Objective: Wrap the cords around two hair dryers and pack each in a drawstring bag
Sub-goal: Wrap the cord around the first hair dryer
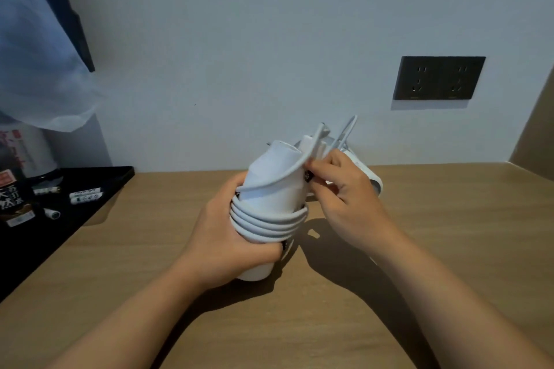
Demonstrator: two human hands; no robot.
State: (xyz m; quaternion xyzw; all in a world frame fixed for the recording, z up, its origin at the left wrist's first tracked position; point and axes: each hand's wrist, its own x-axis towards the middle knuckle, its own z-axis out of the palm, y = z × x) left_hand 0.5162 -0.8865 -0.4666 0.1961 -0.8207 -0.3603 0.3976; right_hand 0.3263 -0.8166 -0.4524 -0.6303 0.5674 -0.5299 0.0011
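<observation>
Wooden tabletop [389, 249] against a pale wall, dark double wall socket [439, 78] up right. Left hand [230, 237] has its fingers curled round a white hair dryer [272, 180], held upright above the table centre, lower end just over the wood. White cord [266, 220] already coiled several turns round the dryer's body, loops stacked tight just above the left fingers; one more strand runs diagonally up across the barrel. Right hand [341, 189] pinches that strand with thumb and fingertips at the dryer's right side, remaining fingers curled; loose cord loops stick up behind the hand. Second hair dryer [370, 177], white, lies on the table just behind the right hand, mostly hidden by it. Far left, black tray [114, 186] on the table holds small white sachets [85, 195] and a dark labelled bottle [15, 201]; a kettle-like grey vessel [33, 150] stands behind, partly covered by pale blue hanging fabric [36, 54]. Both forearms bare, reaching in from the bottom edge.
</observation>
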